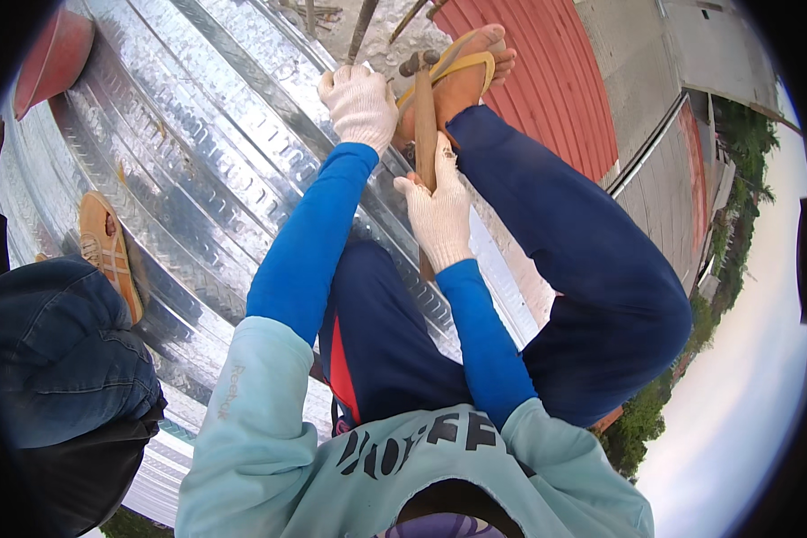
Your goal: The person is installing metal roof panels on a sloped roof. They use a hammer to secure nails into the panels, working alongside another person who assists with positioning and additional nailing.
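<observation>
My right hand [439,215], in a white knitted glove, is wrapped round the wooden handle of a hammer [425,134]. The hammer's dark metal head [419,63] points away from me, over my sandalled foot [466,72]. My left hand [360,106], also gloved, is closed with its fingers curled under. A ribbed steel bar [362,34] runs down to its knuckles, but whether the fingers grip the bar or something else is hidden. Below both hands lies shiny ribbed metal sheeting [233,179].
More steel bars [407,20] rise by rough concrete [412,43] ahead. Red corrugated roofing [538,81] drops away at right. A co-worker's jeans-clad leg [63,350] and tan shoe [110,255] are at left. A red plastic container [56,58] stands at far left.
</observation>
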{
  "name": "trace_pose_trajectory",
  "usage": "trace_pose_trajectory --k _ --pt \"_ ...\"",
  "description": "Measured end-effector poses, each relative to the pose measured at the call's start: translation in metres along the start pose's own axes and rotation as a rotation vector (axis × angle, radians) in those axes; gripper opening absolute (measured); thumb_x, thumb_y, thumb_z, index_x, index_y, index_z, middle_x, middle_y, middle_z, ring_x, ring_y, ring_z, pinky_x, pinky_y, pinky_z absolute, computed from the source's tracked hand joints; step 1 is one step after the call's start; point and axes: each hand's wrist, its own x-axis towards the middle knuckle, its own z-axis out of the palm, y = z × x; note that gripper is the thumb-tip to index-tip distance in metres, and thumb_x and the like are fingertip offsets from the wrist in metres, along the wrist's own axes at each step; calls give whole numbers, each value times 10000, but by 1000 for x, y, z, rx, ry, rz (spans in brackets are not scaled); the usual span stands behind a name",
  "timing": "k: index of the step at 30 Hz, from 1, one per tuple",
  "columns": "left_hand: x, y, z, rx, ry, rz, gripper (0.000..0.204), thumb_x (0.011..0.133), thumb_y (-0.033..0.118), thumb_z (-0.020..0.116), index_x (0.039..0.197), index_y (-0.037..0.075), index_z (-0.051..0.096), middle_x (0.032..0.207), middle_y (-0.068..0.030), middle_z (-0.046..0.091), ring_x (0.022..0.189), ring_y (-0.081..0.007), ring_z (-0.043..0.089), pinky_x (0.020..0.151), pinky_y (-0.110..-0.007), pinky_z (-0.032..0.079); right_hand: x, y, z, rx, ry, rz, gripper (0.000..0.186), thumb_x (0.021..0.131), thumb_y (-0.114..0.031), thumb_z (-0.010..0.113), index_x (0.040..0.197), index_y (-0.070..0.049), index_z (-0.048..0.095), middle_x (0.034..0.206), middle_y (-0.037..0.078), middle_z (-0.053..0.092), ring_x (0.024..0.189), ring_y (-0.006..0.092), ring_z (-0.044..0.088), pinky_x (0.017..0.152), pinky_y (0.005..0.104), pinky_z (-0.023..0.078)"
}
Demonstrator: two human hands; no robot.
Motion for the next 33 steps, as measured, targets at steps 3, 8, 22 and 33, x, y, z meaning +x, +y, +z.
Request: trace_pose_trajectory --k 3,8,22,33 --pt "-6 -3 2 21 -28 -11 175 863 259 837 904 91 865 1050 -115 787 1188 -338 693 1171 -581 411 -13 1 -4 201 45 -85 914 957 -32 868 1747 -3 409 1300 208 742 1083 181 746 966 331 621" --pt "-11 4 0 23 -5 16 198 889 292 838 926 100 873 1067 -96 794 1189 -320 696 1184 -575 406 -13 8 10 101 82 -2 912 952 -51 881 1741 -38 423 1191 178 766 1000 190 790 906 339 630" --pt "-13 -1 2 31 -53 -12 177 936 298 815 962 135 880 1100 -107 787 1228 -349 684 1193 -606 394 -10 14 5 186 43 29 929 938 -31 873 1747 -14 416 1105 124 770 899 139 739 802 294 615" --pt "-11 -3 4 0 -9 21 182 915 295 823 914 117 865 1064 -114 777 1157 -354 695 1160 -593 415 -23 18 9 122 61 18 862 1005 -16 754 1776 -75 372 1214 246 789 986 288 808 944 406 634"
